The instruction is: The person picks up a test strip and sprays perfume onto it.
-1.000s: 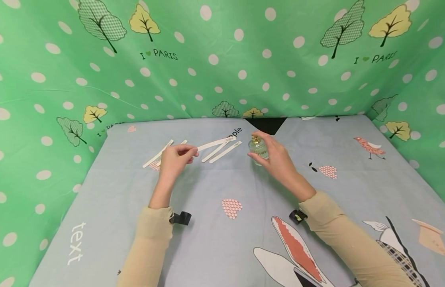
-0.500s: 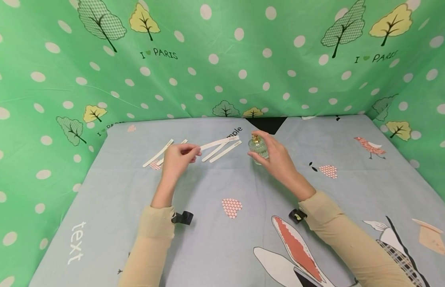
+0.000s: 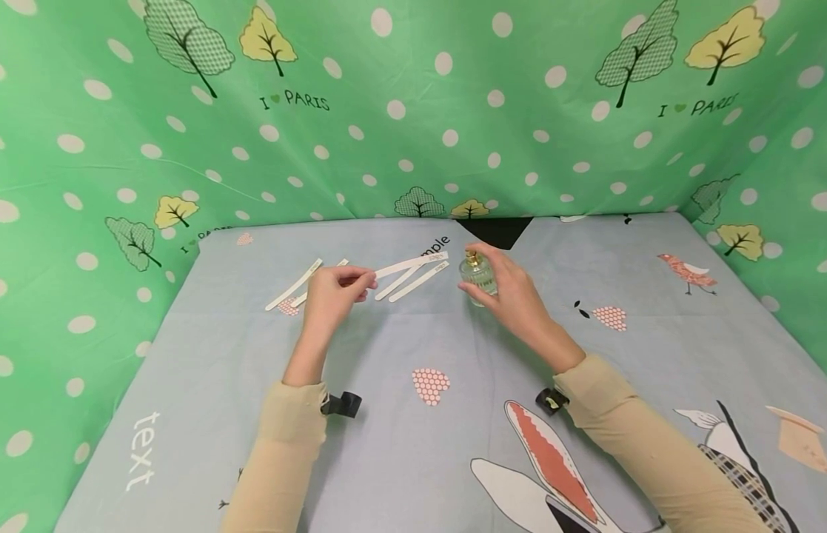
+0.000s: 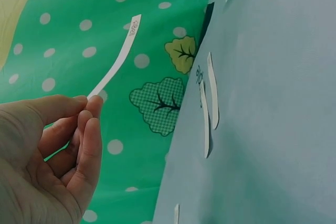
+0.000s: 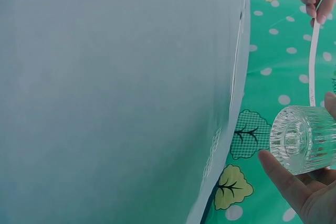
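Between thumb and fingertips, my left hand (image 3: 333, 293) pinches one end of a white perfume test strip (image 3: 413, 262). The strip (image 4: 118, 60) bends slightly in the left wrist view, its printed end pointing toward the bottle. My right hand (image 3: 520, 297) grips a clear, ribbed glass perfume bottle (image 3: 477, 277) with a gold spray neck, index finger at its top. The bottle's round base (image 5: 292, 141) shows in the right wrist view, raised off the table. A small gap separates the strip's printed end from the bottle. Palm shadow hides part of the left fingers.
Two more test strips (image 3: 420, 282) lie on the table beneath the held one. Others (image 3: 293, 286) lie to the left, partly behind the left hand. A printed grey-blue cloth (image 3: 386, 444) covers the table, and a green dotted curtain (image 3: 360, 163) hangs behind it.
My left hand has shifted slightly right, bringing the strip's printed end closer to the bottle. The right hand and bottle have moved barely to the left.
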`<state>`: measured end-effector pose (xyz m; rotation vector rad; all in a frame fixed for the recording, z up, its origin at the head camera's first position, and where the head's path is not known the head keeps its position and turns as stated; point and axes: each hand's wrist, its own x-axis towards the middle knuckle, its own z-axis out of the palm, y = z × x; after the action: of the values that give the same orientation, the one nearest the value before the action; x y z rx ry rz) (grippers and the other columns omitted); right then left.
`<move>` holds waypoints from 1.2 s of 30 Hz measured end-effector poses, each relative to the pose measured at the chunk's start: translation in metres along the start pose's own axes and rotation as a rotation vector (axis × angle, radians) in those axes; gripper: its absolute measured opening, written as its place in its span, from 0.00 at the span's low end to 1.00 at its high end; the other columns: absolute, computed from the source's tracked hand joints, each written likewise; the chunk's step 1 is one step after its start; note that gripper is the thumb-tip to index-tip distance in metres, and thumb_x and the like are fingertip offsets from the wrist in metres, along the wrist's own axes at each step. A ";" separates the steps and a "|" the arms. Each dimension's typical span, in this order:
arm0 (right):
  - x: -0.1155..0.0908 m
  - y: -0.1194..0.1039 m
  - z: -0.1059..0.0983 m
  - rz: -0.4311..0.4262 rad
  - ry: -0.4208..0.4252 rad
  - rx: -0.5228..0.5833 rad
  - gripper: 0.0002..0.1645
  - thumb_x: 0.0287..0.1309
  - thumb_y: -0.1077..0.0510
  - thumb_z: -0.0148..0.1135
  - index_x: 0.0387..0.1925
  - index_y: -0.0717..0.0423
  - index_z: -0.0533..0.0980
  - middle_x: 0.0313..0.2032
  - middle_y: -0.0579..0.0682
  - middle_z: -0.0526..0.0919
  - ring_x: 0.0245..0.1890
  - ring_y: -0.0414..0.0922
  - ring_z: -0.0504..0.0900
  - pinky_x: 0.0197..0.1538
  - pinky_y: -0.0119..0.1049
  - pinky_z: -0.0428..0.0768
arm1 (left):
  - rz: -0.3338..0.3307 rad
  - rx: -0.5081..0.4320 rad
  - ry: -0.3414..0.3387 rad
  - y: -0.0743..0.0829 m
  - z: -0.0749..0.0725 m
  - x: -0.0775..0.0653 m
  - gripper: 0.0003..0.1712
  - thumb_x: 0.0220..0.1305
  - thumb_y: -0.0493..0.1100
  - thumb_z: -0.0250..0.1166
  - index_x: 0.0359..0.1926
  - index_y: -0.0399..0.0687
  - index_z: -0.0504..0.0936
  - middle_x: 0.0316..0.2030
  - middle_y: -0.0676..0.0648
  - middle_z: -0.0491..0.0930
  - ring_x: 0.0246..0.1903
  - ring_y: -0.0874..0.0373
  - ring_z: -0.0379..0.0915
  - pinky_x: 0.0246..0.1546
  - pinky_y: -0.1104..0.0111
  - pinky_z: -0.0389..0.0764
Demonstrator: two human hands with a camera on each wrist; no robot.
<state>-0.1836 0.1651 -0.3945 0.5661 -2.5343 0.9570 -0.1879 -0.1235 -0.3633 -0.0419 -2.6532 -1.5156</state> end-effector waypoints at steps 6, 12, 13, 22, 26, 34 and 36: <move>0.000 0.000 0.001 0.000 -0.005 -0.001 0.37 0.60 0.51 0.70 0.67 0.47 0.64 0.63 0.55 0.77 0.56 0.54 0.80 0.56 0.55 0.81 | -0.002 0.008 -0.003 0.003 0.001 -0.002 0.11 0.66 0.42 0.67 0.42 0.39 0.89 0.35 0.38 0.89 0.28 0.61 0.83 0.33 0.76 0.85; 0.000 0.000 0.002 -0.003 -0.005 -0.010 0.37 0.60 0.50 0.70 0.67 0.46 0.64 0.64 0.55 0.76 0.54 0.54 0.82 0.52 0.54 0.83 | -0.004 0.001 -0.008 0.005 0.002 -0.002 0.11 0.66 0.41 0.66 0.43 0.38 0.89 0.36 0.38 0.89 0.27 0.63 0.81 0.33 0.76 0.85; 0.000 0.000 0.003 -0.005 -0.006 -0.011 0.37 0.60 0.50 0.70 0.67 0.46 0.64 0.64 0.55 0.76 0.54 0.54 0.82 0.52 0.54 0.83 | -0.005 0.000 -0.009 0.005 0.002 -0.002 0.11 0.66 0.41 0.66 0.43 0.38 0.89 0.36 0.38 0.89 0.27 0.65 0.81 0.33 0.76 0.85; 0.000 -0.001 0.004 -0.007 -0.010 -0.010 0.36 0.61 0.50 0.69 0.67 0.47 0.64 0.63 0.55 0.77 0.56 0.54 0.81 0.55 0.54 0.82 | 0.005 0.000 -0.012 0.006 0.005 -0.002 0.12 0.66 0.41 0.67 0.43 0.38 0.89 0.35 0.38 0.89 0.35 0.44 0.86 0.32 0.76 0.85; -0.001 -0.001 0.004 -0.013 -0.009 -0.013 0.36 0.61 0.50 0.70 0.66 0.47 0.64 0.62 0.56 0.77 0.53 0.54 0.82 0.50 0.54 0.84 | 0.013 0.009 -0.014 0.007 0.006 -0.002 0.12 0.66 0.42 0.67 0.43 0.38 0.89 0.35 0.38 0.89 0.35 0.44 0.86 0.32 0.76 0.85; -0.001 0.000 0.005 -0.019 -0.004 -0.012 0.36 0.60 0.50 0.70 0.66 0.46 0.64 0.61 0.57 0.78 0.52 0.56 0.83 0.50 0.54 0.84 | 0.010 0.007 -0.018 0.010 0.008 -0.002 0.12 0.66 0.42 0.67 0.43 0.39 0.89 0.35 0.38 0.89 0.33 0.48 0.87 0.32 0.75 0.85; -0.001 0.000 0.005 -0.019 -0.006 -0.013 0.36 0.60 0.50 0.70 0.66 0.47 0.64 0.61 0.57 0.78 0.53 0.55 0.83 0.50 0.54 0.84 | 0.006 0.012 -0.018 0.011 0.008 -0.003 0.11 0.66 0.42 0.67 0.43 0.39 0.89 0.35 0.39 0.89 0.32 0.48 0.87 0.32 0.74 0.85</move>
<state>-0.1843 0.1617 -0.3988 0.5891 -2.5337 0.9327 -0.1851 -0.1114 -0.3583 -0.0633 -2.6733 -1.5049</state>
